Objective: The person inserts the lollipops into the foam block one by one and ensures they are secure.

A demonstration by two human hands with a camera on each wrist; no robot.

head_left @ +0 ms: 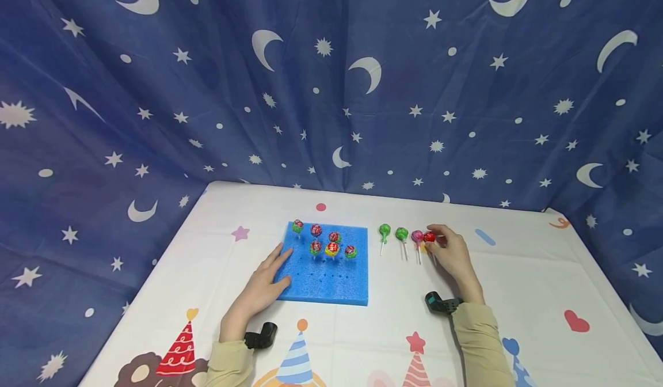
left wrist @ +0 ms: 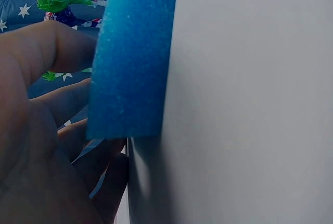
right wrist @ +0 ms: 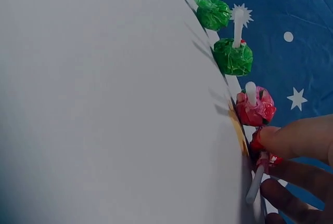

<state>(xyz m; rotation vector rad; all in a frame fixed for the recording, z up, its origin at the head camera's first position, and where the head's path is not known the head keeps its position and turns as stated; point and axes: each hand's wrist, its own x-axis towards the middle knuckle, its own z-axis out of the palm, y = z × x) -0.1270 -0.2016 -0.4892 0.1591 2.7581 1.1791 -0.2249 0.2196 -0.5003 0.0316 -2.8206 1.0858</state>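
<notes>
My left hand (head_left: pixel 261 286) rests on the left edge of a blue foam board (head_left: pixel 331 286), its fingers spread along the side and top. Several wrapped lollipops (head_left: pixel 332 250) stand upright in the board, their sticks in its holes. Right of the board, my right hand (head_left: pixel 452 254) pinches the head of a red lollipop (head_left: pixel 429 236) between thumb and fingers. The right wrist view shows the thumb on the red wrapper (right wrist: pixel 258 140) and the white stick (right wrist: pixel 254 185) angled down. A pink lollipop (head_left: pixel 417 237) lies right beside it.
Two green lollipops (head_left: pixel 384 230) lie in the same row, nearer the board. Rows of small holes (head_left: pixel 320 280) mark the board's front half. A white printed cloth (head_left: pixel 383 346) covers the table, and a blue star-patterned curtain (head_left: pixel 321 116) hangs behind.
</notes>
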